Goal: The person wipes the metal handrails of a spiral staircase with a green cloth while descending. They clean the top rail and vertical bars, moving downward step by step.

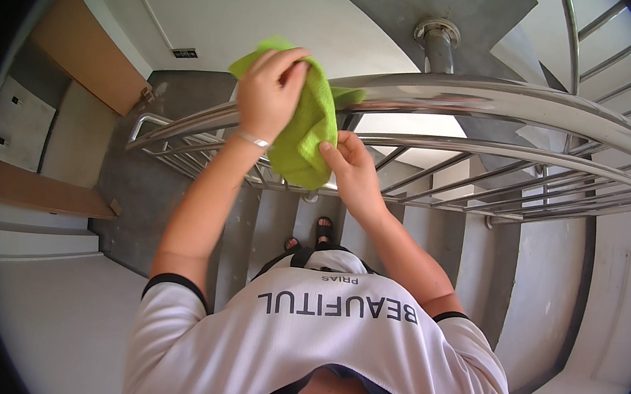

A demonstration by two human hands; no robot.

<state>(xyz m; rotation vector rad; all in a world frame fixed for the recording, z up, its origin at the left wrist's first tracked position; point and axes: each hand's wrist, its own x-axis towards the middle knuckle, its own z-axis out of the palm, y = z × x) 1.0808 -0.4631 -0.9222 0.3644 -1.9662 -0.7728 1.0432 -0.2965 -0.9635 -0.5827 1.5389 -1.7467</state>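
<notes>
A bright green cloth [307, 133] hangs between my two hands, in front of and partly over the stainless-steel handrail [473, 98]. My left hand [271, 93], with a light band at the wrist, pinches the cloth near its top. Lower down, my right hand [352, 169] grips the cloth's edge between thumb and fingers, close to the lower rail [446, 146]. One flap of cloth lies against the thick handrail, to the right of my left hand. The stretch of rail behind the cloth is hidden.
Grey stairs [420, 230] run beneath me, with my sandalled feet [324, 229] on them. Metal balusters [431, 177] slope under the rails. Another railing [614, 49] stands at upper right. An open brown door [93, 50] is at upper left, and a white wall [54, 303] at lower left.
</notes>
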